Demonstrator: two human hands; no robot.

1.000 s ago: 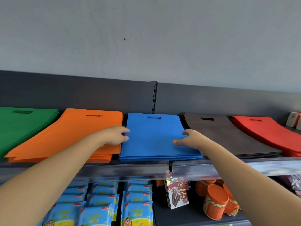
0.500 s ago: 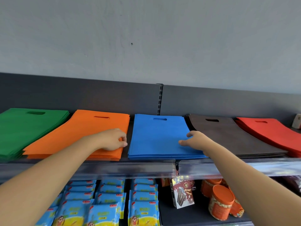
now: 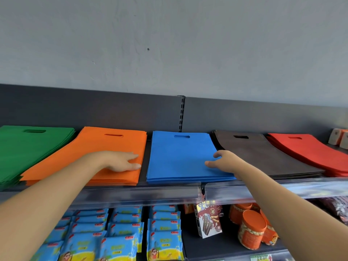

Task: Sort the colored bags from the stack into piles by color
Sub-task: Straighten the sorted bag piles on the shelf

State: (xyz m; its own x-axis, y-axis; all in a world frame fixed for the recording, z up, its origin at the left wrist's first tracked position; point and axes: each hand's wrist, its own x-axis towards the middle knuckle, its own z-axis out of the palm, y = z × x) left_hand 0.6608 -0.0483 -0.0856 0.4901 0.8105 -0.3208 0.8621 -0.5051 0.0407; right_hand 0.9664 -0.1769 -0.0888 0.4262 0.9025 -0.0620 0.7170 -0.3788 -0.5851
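Left hand (image 3: 122, 161) lying flat, fingers straight, on orange pile (image 3: 105, 146), right hand (image 3: 226, 162) resting loosely spread on right edge of blue pile (image 3: 178, 157), gripping nothing

Item: person's arms (image 3: 56, 194), two. Both bare from forearm to fingertip (upper arms lie outside the frame). Left grip (image 3: 120, 161), right grip (image 3: 225, 162): bare hands.

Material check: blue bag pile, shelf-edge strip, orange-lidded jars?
Blue bag pile: looks like non-woven fabric, with a matte, fine even texture and a die-cut handle slot. Probably polypropylene, not certain.
Shelf-edge strip: clear glossy plastic, see-through with glare.
Orange-lidded jars: seemingly clear plastic with smooth orange lids; glass can't be excluded.
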